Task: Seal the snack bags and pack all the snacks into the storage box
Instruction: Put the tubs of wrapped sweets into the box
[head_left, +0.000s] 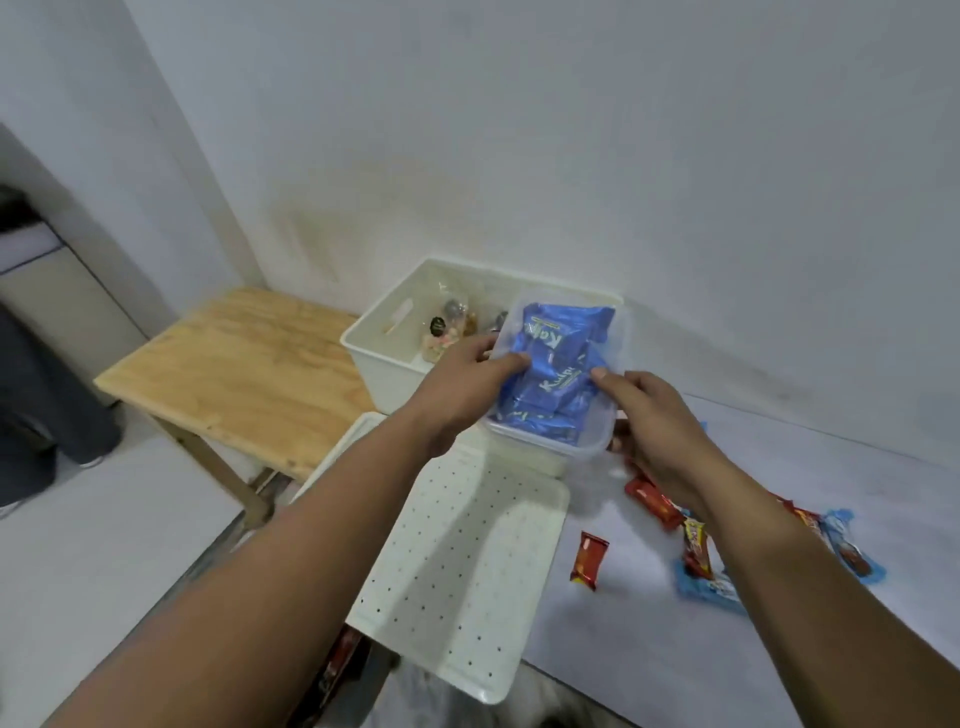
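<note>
I hold one clear plastic container (597, 441) of blue snack packets (550, 374) in both hands, over the near right corner of the white storage box (374, 358). My left hand (467, 379) grips its left rim, thumb inside on the packets; my right hand (654, 421) grips the right side, thumb over the rim. One perforated white lid (467, 571) lies in front. On the white table (675, 649), three red snack bars (653, 503) and two blue-wrapped snacks (711, 587) show clearly.
</note>
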